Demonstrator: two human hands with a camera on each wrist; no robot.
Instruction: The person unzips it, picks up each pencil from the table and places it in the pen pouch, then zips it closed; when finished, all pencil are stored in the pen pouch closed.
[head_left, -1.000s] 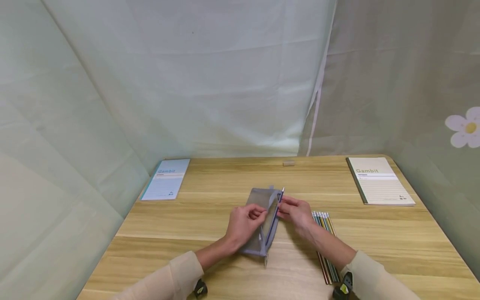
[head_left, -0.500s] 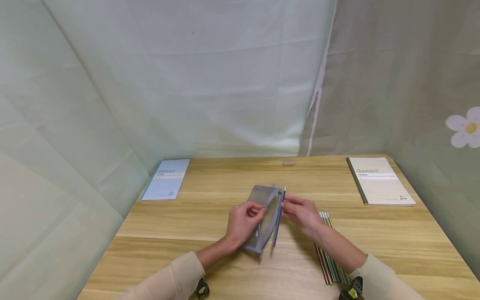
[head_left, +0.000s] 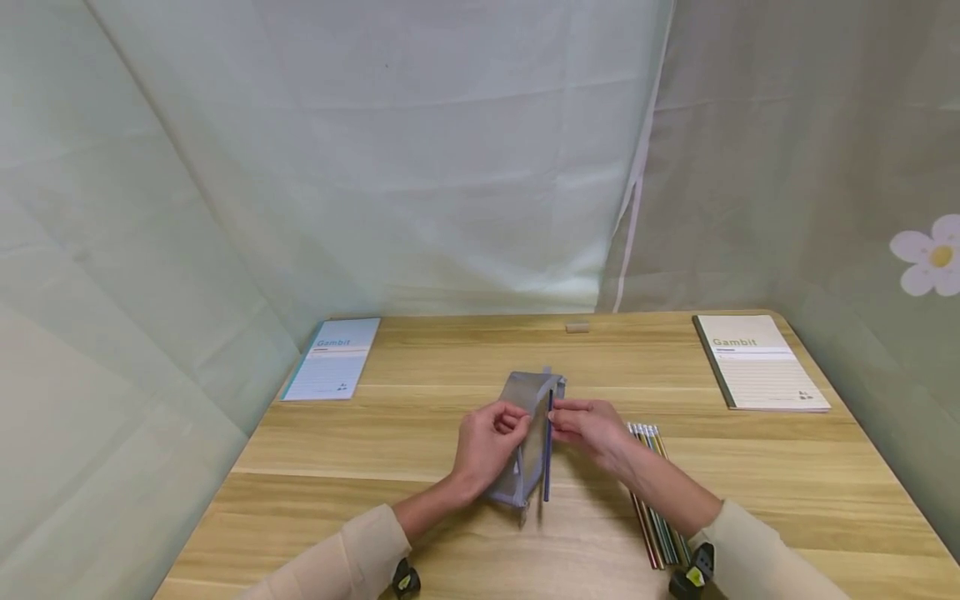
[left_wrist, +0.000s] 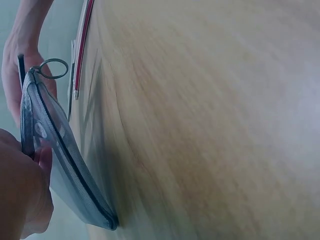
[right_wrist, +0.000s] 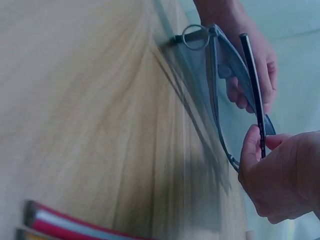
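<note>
My left hand [head_left: 487,446] pinches the upper edge of a grey mesh zip pencil pouch [head_left: 517,387], whose mouth gapes on the right side. Between thumb and fingers of my right hand [head_left: 592,429] is a dark blue pencil [head_left: 547,475], held along the pouch's opening. In the right wrist view the pencil [right_wrist: 254,80] stands just in front of the spread zip edges, its lower end outside the pouch. A ring-shaped zip pull [right_wrist: 195,37] hangs at the near corner. Whether other things lie inside the pouch cannot be told.
Several pencils [head_left: 651,508] lie in a row under my right forearm. A blue notebook [head_left: 333,362] sits at the left and a cream notebook [head_left: 765,367] at the right. A small eraser [head_left: 577,327] lies near the table's back edge.
The pencil first lay within the pouch's mouth, then came out to the right in my right hand. Now it has shifted back left against the opening. My left hand has stayed nearly still.
</note>
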